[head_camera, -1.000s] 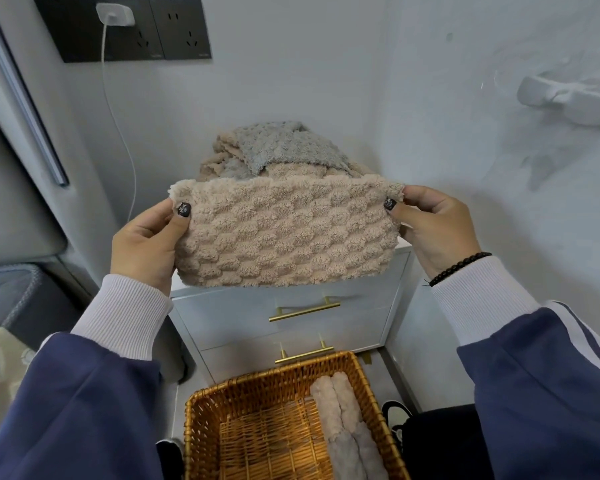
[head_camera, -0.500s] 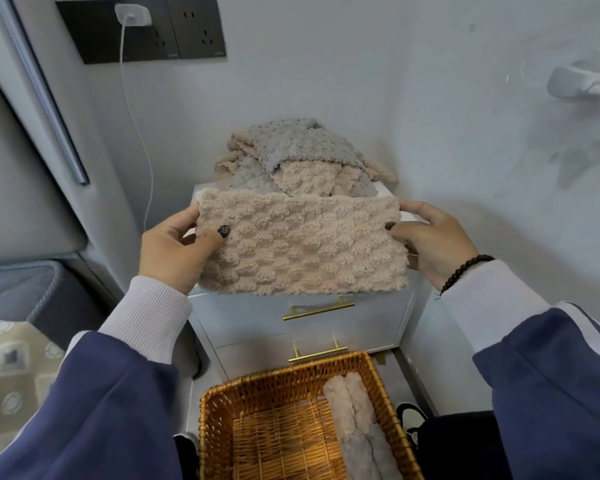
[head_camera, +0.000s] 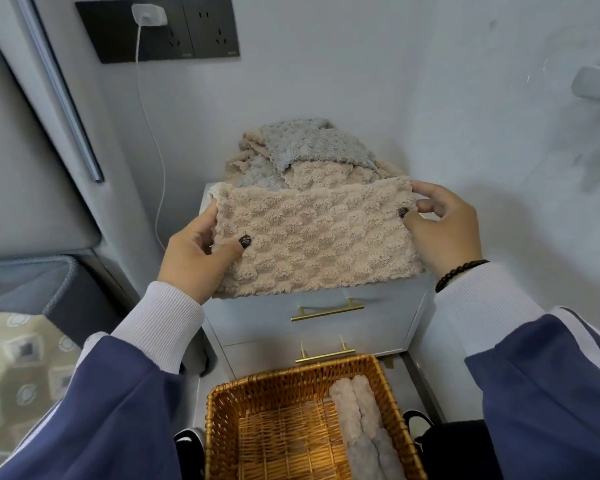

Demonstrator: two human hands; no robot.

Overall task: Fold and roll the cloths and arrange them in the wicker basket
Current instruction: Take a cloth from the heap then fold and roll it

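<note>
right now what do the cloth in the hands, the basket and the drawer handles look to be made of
Beige cloth: soft plush fleece, probably microfibre; fuzzy pile in a puffy scalloped pattern.
Wicker basket: woven rattan or similar cane, glossy honey-brown; interlaced strands show on the rim and floor.
Drawer handles: metal by their look, brushed gold or brass finish; thin straight bars with a dull sheen.

The folded cloth [head_camera: 312, 240] is showing a beige, bubbly scallop texture. The pile of cloths [head_camera: 302, 154] behind it is mixing grey on top with beige beneath. The wicker basket [head_camera: 219, 427] is glowing golden brown, holding two rolled cloths [head_camera: 361, 424], pale beige fading to grey. The cabinet [head_camera: 388, 327] is looking pale grey with gold handles [head_camera: 326, 308]. The sleeves [head_camera: 94, 410] are showing navy with white ribbed cuffs. The socket panel [head_camera: 187, 29] is appearing black.
</note>
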